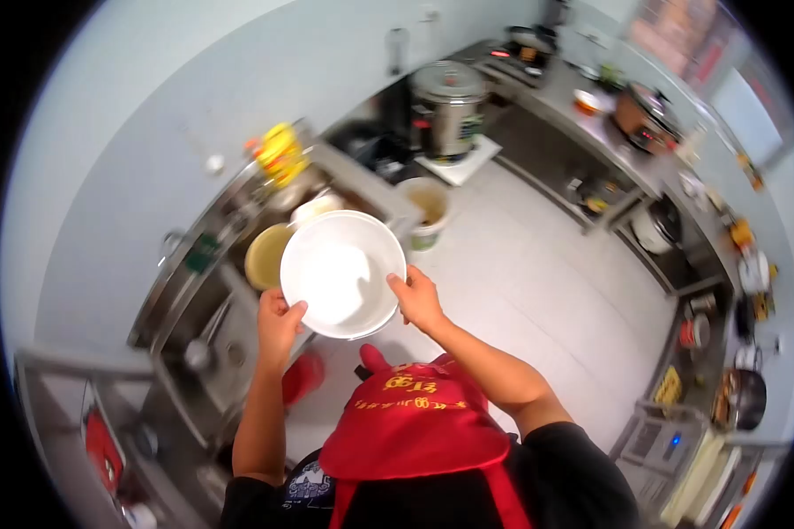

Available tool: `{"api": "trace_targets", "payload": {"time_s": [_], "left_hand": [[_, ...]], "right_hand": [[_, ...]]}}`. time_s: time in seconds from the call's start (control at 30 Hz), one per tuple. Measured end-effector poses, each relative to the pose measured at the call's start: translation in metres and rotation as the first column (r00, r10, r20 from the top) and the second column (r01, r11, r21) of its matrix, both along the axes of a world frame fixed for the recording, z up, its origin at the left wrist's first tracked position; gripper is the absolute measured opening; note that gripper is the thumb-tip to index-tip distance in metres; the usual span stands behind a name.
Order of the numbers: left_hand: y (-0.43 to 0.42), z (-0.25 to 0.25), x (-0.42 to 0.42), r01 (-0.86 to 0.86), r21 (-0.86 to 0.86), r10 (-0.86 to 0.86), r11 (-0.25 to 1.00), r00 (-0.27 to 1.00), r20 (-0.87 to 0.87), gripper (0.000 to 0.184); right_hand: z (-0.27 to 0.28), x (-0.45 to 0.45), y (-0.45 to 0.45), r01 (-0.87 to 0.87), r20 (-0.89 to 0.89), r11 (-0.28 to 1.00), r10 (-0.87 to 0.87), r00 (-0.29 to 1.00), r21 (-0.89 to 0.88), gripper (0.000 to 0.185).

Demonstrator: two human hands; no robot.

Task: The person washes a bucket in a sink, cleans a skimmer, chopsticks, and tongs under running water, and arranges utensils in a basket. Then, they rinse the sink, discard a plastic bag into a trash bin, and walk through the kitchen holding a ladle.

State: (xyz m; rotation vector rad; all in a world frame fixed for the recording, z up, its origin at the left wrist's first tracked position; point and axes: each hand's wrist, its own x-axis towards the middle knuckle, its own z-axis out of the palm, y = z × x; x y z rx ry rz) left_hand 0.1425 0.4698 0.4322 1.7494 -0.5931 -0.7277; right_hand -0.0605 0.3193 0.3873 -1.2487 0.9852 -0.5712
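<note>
White bowl [342, 274] is hanging in mid-air in front of the person, its open side facing the cam & its white inside showing. L hand [279, 319] is holding the near-L part of the rim; its grip is clamping on the bowl, thumb pressing at the edge. R hand [417, 300] is holding the R side; its grip is clamping on the bowl too, thumb resting over the rim. Both arms are reaching fwd from black sleeves, w/ a red apron [419, 414] w/ yellow writing lying btwn them.

Just past the bowl, a yellowish basin [264, 257] & a white tub [318, 208] are sitting at the metal sink [172, 328], the bowl partly covering both. A yellow pack [280, 154] is standing at the sink's back edge, nr the wall. A bucket [425, 212] w/ brownish stuff inside is standing on the floor [538, 256], nr the sink's R end. Beyond it, a big lidded metal pot [450, 106] is resting on a white base [461, 163].

Farther R, a tabletop [569, 106] is running along the wall, carrying a brown cooker [644, 117]; a white cooker w/ dark lid [655, 227] is sitting on a lower shelf. A red item [303, 377] is showing below L of the bowl, too blurred to tell.
</note>
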Motion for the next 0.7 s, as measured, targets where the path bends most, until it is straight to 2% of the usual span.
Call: {"api": "trace_targets", "payload": {"time_s": [0.03,0.1,0.17,0.2,0.23,0.27,0.37,0.43,0.47,0.5,0.53,0.57,0.63,0.67,0.7], "left_hand": [[-0.025,-0.009,-0.028,0.039,-0.029,-0.039,0.999,0.999,-0.019,0.039],[-0.074,-0.026,-0.088,0.127,-0.022,-0.129,0.992,0.988,-0.090,0.044],[-0.128,-0.055,-0.153,0.266,-0.172,-0.291,0.948,0.947,-0.137,0.042],[-0.152,-0.062,-0.189,0.298,-0.166,-0.320,0.940,0.939,-0.128,0.040],[-0.179,-0.086,-0.217,0.376,-0.145,-0.396,0.915,0.906,-0.152,0.040],[-0.203,-0.087,-0.258,0.401,-0.124,-0.420,0.907,0.882,-0.215,0.038],[-0.263,-0.098,-0.363,0.559,-0.051,-0.555,0.828,0.803,-0.216,0.041],[-0.299,-0.086,-0.427,0.606,-0.033,-0.593,0.794,0.763,-0.256,0.046],[-0.318,-0.076,-0.457,0.687,-0.052,-0.670,0.725,0.686,-0.284,0.047],[-0.338,-0.071,-0.485,0.760,-0.073,-0.740,0.645,0.598,-0.309,0.049],[-0.355,-0.072,-0.520,0.776,-0.043,-0.751,0.630,0.594,-0.286,0.040],[-0.374,-0.083,-0.536,0.796,-0.042,-0.770,0.604,0.570,-0.287,0.040],[-0.419,-0.114,-0.577,0.861,0.117,-0.826,0.494,0.508,-0.244,0.032],[-0.438,-0.133,-0.598,0.878,0.120,-0.842,0.464,0.479,-0.247,0.032],[-0.456,-0.151,-0.621,0.894,0.147,-0.854,0.423,0.448,-0.265,0.030]], "right_hand": [[0.004,-0.037,-0.014,0.074,-0.011,0.994,-0.075,0.997,-0.078,0.035],[-0.006,-0.119,-0.046,0.122,-0.062,0.988,-0.128,0.990,-0.094,0.041],[-0.013,-0.201,-0.067,0.221,-0.093,0.972,-0.228,0.969,-0.082,0.047],[-0.011,-0.243,-0.078,0.251,-0.128,0.966,-0.257,0.958,-0.063,0.049],[-0.013,-0.291,-0.088,0.357,-0.129,0.931,-0.364,0.922,-0.075,0.049],[-0.016,-0.332,-0.093,0.411,-0.132,0.910,-0.413,0.901,-0.046,0.049],[-0.033,-0.439,-0.100,0.554,-0.120,0.832,-0.551,0.826,-0.011,0.048],[-0.041,-0.504,-0.105,0.708,-0.107,0.699,-0.699,0.707,0.102,0.047],[-0.040,-0.533,-0.107,0.728,-0.108,0.678,-0.720,0.686,0.102,0.047],[-0.040,-0.563,-0.109,0.803,-0.115,0.581,-0.796,0.594,0.129,0.046],[-0.042,-0.599,-0.109,0.865,-0.123,0.476,-0.860,0.496,0.161,0.045],[-0.050,-0.622,-0.109,0.880,-0.124,0.447,-0.875,0.468,0.161,0.045],[-0.073,-0.682,-0.114,0.948,-0.133,0.234,-0.955,0.267,0.216,0.044],[-0.083,-0.711,-0.118,0.955,-0.138,0.201,-0.962,0.234,0.219,0.044],[-0.093,-0.741,-0.121,0.973,-0.166,0.085,-0.979,0.122,0.216,0.043]]}}
